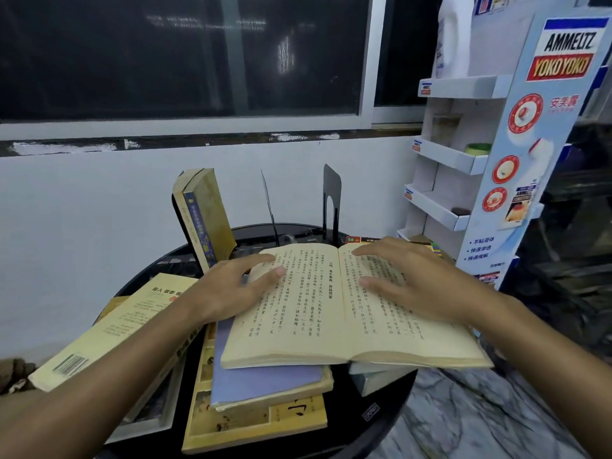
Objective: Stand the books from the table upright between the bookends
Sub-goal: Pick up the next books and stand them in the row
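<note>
An open book (pixel 318 313) with yellowed pages lies face up on a pile of flat books on the round black table (pixel 381 425). My left hand (pixel 238 286) rests on its left page edge, fingers loosely spread. My right hand (pixel 417 279) lies flat on the right page. Under it sit a lilac-covered book (pixel 265 382) and a yellow-covered book (pixel 251 425). A cream book (pixel 116 329) lies tilted at the left. Two books (pixel 202 213) stand leaning at the back left. Two black bookends (pixel 331 200) stand at the back, with a bare gap between them.
A white wall and dark window rise behind the table. A cardboard display stand (pixel 463 154) with small shelves stands to the right, close to the table. More books (pixel 374 379) lie under the open book at the right. Marble-patterned floor (pixel 480 419) shows at the lower right.
</note>
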